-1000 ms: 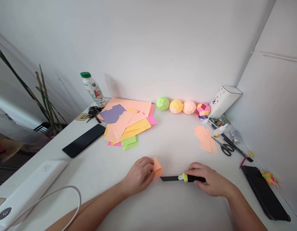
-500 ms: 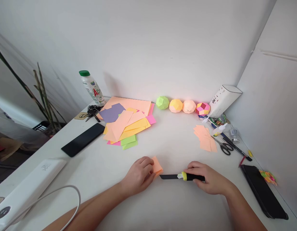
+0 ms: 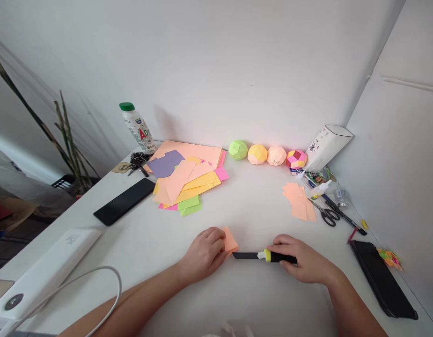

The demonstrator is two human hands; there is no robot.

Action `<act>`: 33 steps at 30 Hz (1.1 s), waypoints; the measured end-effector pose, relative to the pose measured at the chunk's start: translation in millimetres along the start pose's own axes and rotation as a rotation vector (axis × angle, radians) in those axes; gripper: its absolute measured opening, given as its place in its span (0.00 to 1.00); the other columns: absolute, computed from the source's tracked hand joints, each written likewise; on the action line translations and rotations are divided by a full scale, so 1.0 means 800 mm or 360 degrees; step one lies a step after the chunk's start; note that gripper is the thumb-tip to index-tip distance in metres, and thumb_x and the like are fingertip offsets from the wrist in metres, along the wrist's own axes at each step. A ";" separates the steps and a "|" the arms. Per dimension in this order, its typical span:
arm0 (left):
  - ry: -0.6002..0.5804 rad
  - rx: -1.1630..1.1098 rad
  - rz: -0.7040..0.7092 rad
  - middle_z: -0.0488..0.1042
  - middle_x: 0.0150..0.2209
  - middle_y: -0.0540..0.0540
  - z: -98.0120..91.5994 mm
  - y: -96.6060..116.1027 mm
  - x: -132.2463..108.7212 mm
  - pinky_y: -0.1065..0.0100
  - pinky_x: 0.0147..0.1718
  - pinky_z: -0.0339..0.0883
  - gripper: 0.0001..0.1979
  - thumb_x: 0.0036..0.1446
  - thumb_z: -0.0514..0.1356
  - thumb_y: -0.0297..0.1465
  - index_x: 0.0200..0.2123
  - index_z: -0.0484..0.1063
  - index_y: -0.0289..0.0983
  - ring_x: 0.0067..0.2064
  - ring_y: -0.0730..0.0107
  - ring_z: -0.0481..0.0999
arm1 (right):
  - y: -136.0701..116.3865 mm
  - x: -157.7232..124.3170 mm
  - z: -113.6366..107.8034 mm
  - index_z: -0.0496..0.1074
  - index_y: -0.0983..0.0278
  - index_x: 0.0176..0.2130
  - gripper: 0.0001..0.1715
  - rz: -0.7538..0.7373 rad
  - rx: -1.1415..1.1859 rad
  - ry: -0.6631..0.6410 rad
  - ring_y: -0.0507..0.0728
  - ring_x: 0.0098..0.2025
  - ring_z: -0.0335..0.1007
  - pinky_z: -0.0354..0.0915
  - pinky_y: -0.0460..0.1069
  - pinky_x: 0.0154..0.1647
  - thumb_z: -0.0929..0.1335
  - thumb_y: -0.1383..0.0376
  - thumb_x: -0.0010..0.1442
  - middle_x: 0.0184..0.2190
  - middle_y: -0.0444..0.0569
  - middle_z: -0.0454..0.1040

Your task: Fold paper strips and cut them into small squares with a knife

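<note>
Blade-to-paper step, seemingly: left hand (image 3: 205, 252) curled closed, pinning folded orange paper (image 3: 231, 240) on table (image 3: 251, 210), right hand (image 3: 304, 259) wrapped round cutter knife (image 3: 267, 255), tip at paper's near corner, contact unclear; any next stroke calls for steady paper, fingers clear.

Folded peach paper (image 3: 230, 240) sits near a black-and-yellow cutter (image 3: 267, 255), whose long dark blade (image 3: 245, 255) points left towards it.

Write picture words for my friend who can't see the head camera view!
The left hand holds a small orange paper; the right hand grips a black-and-yellow utility knife, dark blade pointing toward the paper. Behind, four colourful faceted balls sit by the white wall.
</note>
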State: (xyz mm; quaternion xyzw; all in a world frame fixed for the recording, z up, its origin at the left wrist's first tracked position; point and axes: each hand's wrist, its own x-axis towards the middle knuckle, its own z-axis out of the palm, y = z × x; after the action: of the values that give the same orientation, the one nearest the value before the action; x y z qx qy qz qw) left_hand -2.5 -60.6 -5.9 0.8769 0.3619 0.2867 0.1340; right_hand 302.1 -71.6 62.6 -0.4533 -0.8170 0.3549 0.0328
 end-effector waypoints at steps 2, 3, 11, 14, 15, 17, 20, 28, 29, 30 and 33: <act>0.0001 0.0001 0.0006 0.69 0.35 0.44 0.000 0.000 -0.001 0.63 0.35 0.67 0.07 0.59 0.52 0.27 0.28 0.63 0.38 0.37 0.64 0.69 | -0.002 -0.001 0.000 0.69 0.54 0.54 0.31 0.0004 -0.0015 0.0001 0.55 0.41 0.68 0.67 0.47 0.38 0.62 0.74 0.53 0.44 0.48 0.69; -0.0001 0.0001 0.0008 0.69 0.35 0.44 0.000 0.000 -0.001 0.63 0.34 0.66 0.07 0.59 0.52 0.27 0.28 0.63 0.38 0.37 0.64 0.69 | -0.003 -0.001 0.001 0.70 0.54 0.53 0.31 0.0009 -0.0025 0.0000 0.55 0.41 0.68 0.67 0.48 0.39 0.62 0.74 0.53 0.44 0.48 0.69; -0.0015 0.0048 0.0016 0.68 0.34 0.44 -0.004 0.004 0.001 0.63 0.33 0.66 0.06 0.58 0.52 0.28 0.28 0.62 0.38 0.36 0.65 0.67 | -0.013 -0.003 0.002 0.69 0.55 0.53 0.31 0.0022 -0.0093 -0.0006 0.55 0.43 0.68 0.67 0.48 0.42 0.62 0.74 0.53 0.44 0.48 0.68; -0.0015 0.0052 0.0023 0.68 0.35 0.44 -0.003 0.004 0.001 0.63 0.34 0.66 0.05 0.57 0.53 0.27 0.28 0.61 0.38 0.36 0.64 0.67 | -0.017 -0.004 0.004 0.69 0.55 0.53 0.30 0.0016 -0.0122 -0.0014 0.55 0.42 0.67 0.67 0.48 0.40 0.62 0.74 0.53 0.43 0.49 0.68; -0.0018 0.0047 0.0026 0.68 0.35 0.44 -0.003 0.004 0.000 0.63 0.34 0.66 0.05 0.57 0.53 0.27 0.28 0.61 0.38 0.36 0.63 0.67 | -0.018 -0.004 0.005 0.69 0.56 0.53 0.30 0.0014 -0.0129 -0.0012 0.55 0.42 0.67 0.67 0.48 0.40 0.62 0.74 0.53 0.43 0.49 0.68; -0.0026 0.0035 0.0030 0.68 0.36 0.44 -0.002 0.003 -0.001 0.62 0.35 0.66 0.05 0.57 0.53 0.26 0.28 0.61 0.38 0.37 0.63 0.66 | -0.018 -0.004 0.006 0.69 0.56 0.54 0.30 0.0009 -0.0134 0.0003 0.55 0.42 0.67 0.66 0.48 0.41 0.62 0.74 0.53 0.43 0.49 0.68; -0.0039 0.0029 0.0038 0.68 0.37 0.43 0.000 0.002 -0.002 0.61 0.36 0.66 0.03 0.57 0.53 0.27 0.30 0.61 0.38 0.38 0.62 0.66 | -0.018 -0.003 0.009 0.69 0.57 0.54 0.30 0.0017 -0.0130 0.0014 0.56 0.42 0.67 0.66 0.48 0.41 0.63 0.73 0.53 0.43 0.49 0.68; -0.0266 0.0137 0.0037 0.67 0.43 0.39 -0.005 0.009 -0.002 0.55 0.42 0.66 0.14 0.59 0.52 0.32 0.48 0.63 0.34 0.45 0.55 0.65 | -0.021 -0.004 0.009 0.69 0.56 0.54 0.30 0.0060 -0.0139 -0.0017 0.56 0.42 0.67 0.65 0.48 0.42 0.63 0.73 0.52 0.42 0.48 0.68; -0.0286 0.0143 0.0034 0.67 0.44 0.39 -0.006 0.009 -0.002 0.54 0.43 0.66 0.14 0.60 0.51 0.31 0.48 0.63 0.34 0.45 0.56 0.65 | -0.021 -0.004 0.009 0.69 0.56 0.54 0.31 0.0070 -0.0137 -0.0027 0.56 0.41 0.67 0.65 0.48 0.41 0.64 0.73 0.52 0.42 0.48 0.68; -0.0302 0.0148 0.0027 0.67 0.44 0.39 -0.006 0.010 -0.001 0.54 0.43 0.66 0.14 0.60 0.50 0.30 0.48 0.63 0.34 0.45 0.56 0.65 | -0.022 -0.005 0.008 0.69 0.55 0.54 0.31 0.0078 -0.0131 -0.0037 0.56 0.41 0.68 0.65 0.48 0.41 0.64 0.72 0.52 0.42 0.48 0.68; -0.0306 0.0179 -0.0017 0.67 0.44 0.39 -0.004 0.009 -0.001 0.55 0.43 0.67 0.13 0.60 0.47 0.27 0.48 0.64 0.34 0.45 0.57 0.66 | -0.023 -0.006 0.007 0.69 0.55 0.54 0.30 0.0083 -0.0115 -0.0048 0.56 0.40 0.68 0.65 0.48 0.41 0.65 0.71 0.52 0.41 0.47 0.69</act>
State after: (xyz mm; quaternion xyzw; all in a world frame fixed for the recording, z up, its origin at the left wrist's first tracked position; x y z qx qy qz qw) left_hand -0.7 -66.6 -0.6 0.9046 0.3674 0.1796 0.1201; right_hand 289.0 -84.6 70.8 -0.4699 -0.8176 0.3327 -0.0052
